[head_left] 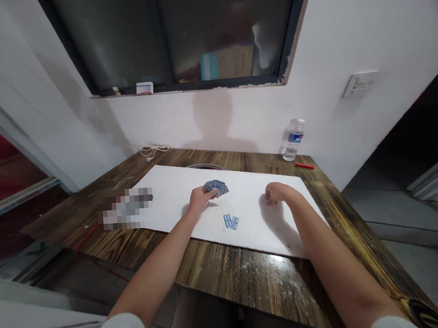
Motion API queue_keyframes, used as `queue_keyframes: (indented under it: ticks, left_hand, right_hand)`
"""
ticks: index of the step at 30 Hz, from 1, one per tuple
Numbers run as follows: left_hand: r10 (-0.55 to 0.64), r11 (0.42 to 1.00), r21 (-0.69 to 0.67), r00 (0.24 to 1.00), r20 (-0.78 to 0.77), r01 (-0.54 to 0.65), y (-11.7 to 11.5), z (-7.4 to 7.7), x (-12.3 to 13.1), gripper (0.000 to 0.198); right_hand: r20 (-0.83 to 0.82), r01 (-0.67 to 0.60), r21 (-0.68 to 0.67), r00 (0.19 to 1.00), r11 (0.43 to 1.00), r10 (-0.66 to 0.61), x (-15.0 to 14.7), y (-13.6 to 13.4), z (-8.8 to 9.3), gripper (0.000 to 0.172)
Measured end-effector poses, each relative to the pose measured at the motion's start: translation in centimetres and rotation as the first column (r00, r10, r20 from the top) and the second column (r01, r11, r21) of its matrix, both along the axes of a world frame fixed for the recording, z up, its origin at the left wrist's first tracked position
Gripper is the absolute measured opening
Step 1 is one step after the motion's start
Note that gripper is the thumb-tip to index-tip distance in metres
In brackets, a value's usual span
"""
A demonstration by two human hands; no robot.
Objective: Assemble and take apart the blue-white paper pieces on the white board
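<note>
My left hand (201, 200) grips a fanned stack of blue-backed playing cards (216, 187) above a white sheet (172, 186). A few more blue-backed cards (231, 222) lie side by side on the sheet, below and between my hands. My right hand (272, 194) rests on the sheet as a curled fist, with nothing visible in it. The sheet covers most of a dark wooden table (248, 286).
A plastic water bottle (293, 139) and a red stick (304, 165) stand at the table's far right. A white cord (154, 149) lies at the far left. A pixelated patch (127, 208) hides something left of the sheet. A window and wall socket (359, 84) are beyond.
</note>
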State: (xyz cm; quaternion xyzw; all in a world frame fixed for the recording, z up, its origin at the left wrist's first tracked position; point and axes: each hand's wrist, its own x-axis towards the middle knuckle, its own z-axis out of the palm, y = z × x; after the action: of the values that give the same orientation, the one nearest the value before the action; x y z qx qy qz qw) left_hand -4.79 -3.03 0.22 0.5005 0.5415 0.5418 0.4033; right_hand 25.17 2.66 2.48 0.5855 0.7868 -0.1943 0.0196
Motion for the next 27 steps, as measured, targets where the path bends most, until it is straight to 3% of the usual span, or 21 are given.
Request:
queue_keyframes:
  ticks: [7,11,12,14,16,18,20,24,27]
  left_hand:
    - [0.022,1.000,-0.016,1.000,0.001,-0.022,0.1,-0.2,-0.1,0.027]
    - [0.012,1.000,-0.004,1.000,-0.018,-0.012,0.2,-0.3,-0.2,0.027]
    - [0.011,1.000,-0.003,1.000,-0.024,-0.011,0.2,-0.3,-0.2,0.027]
    - [0.008,1.000,-0.001,1.000,-0.027,-0.008,0.2,-0.3,-0.2,0.027]
    - [0.005,1.000,0.006,1.000,-0.019,-0.004,0.1,-0.2,-0.2,0.028]
    - [0.007,1.000,0.014,1.000,-0.013,-0.007,0.1,-0.2,-0.2,0.029]
    - [0.014,1.000,0.020,1.000,-0.020,-0.014,0.1,-0.2,-0.2,0.030]
    - [0.021,0.999,0.026,0.999,-0.027,-0.021,0.2,-0.2,-0.3,0.030]
    - [0.027,0.999,0.031,1.000,0.004,-0.027,0.0,-0.1,-0.2,0.031]
  right_hand:
    - [0.004,-0.058,0.049,0.998,0.997,0.058,-0.4,-0.8,1.4,0.015]
    - [-0.151,-0.111,0.123,0.980,0.986,0.130,-1.2,-2.0,3.2,0.021]
    - [-0.237,-0.135,0.143,0.957,0.981,0.166,-1.6,-2.3,3.7,0.023]
    - [-0.392,-0.182,0.225,0.882,0.957,0.260,-2.6,-3.1,4.7,0.012]
    - [-0.521,-0.251,0.361,0.744,0.898,0.418,-3.8,-3.9,5.3,0.004]
    - [-0.588,-0.240,0.500,0.612,0.832,0.529,-4.8,-4.6,5.8,0.012]
    - [-0.632,-0.193,0.550,0.539,0.812,0.556,-5.6,-5.1,6.0,0.019]
    - [-0.705,-0.224,0.483,0.474,0.847,0.527,-6.4,-5.8,6.2,0.020]
    - [-0.703,-0.228,0.410,0.538,0.883,0.466,-6.6,-5.9,6.1,0.020]
